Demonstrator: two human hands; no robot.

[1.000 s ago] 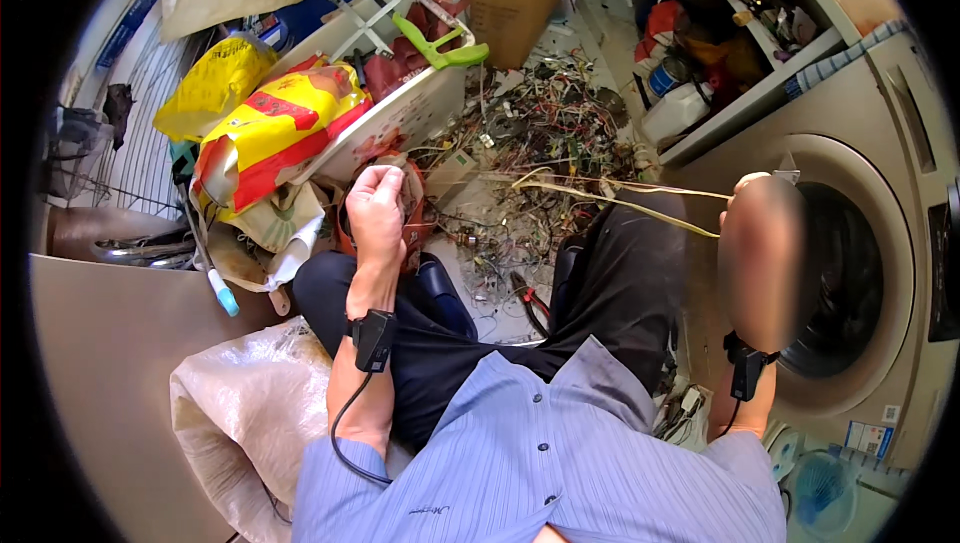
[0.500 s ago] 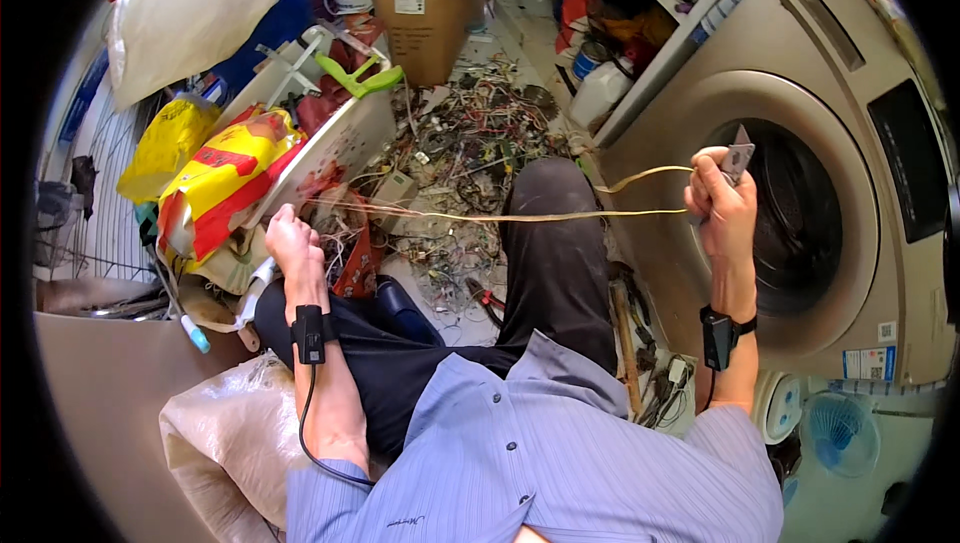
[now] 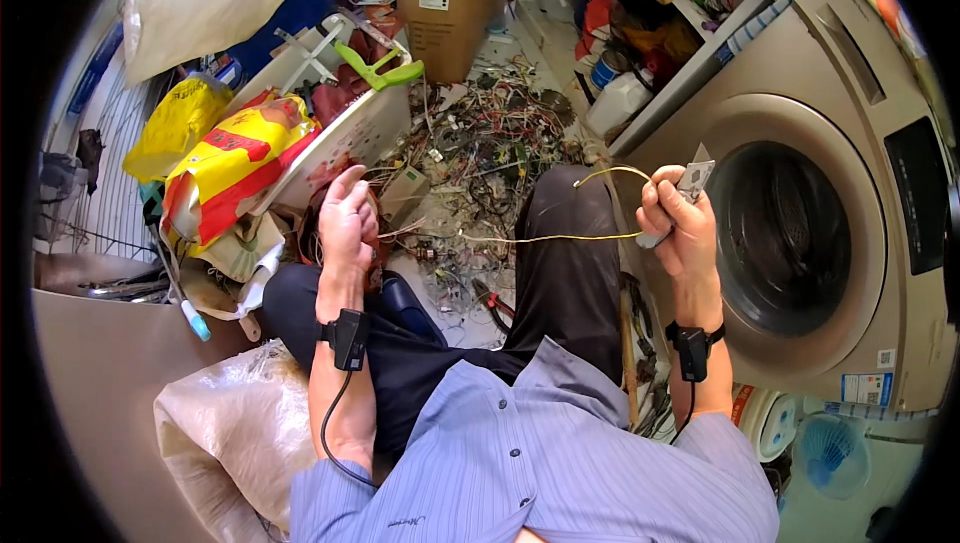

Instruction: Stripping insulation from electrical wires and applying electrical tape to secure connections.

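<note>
My right hand [image 3: 685,228] is closed in front of the washing machine. It grips a thin yellow wire [image 3: 550,240] together with a flat grey metal piece [image 3: 695,178] that looks like a blade. One end of the wire curves up and left above my knee. Its other stretch runs left across my thighs toward pale thin strands [image 3: 400,230] beside my left hand. My left hand [image 3: 347,218] is raised with its fingers loosely apart, and I see nothing held in it.
Tangled wire scraps [image 3: 490,133] cover the floor ahead. Red-handled pliers [image 3: 490,303] lie between my legs. A washing machine [image 3: 780,213] stands close on the right. To the left are a yellow and red bag [image 3: 235,158] and a white perforated basket [image 3: 350,138]; a cardboard box [image 3: 440,33] stands behind.
My left hand has moved right and its fingers have loosened. My right hand has moved left and down with the wire and metal piece. The wire's taut double stretch has slackened.
</note>
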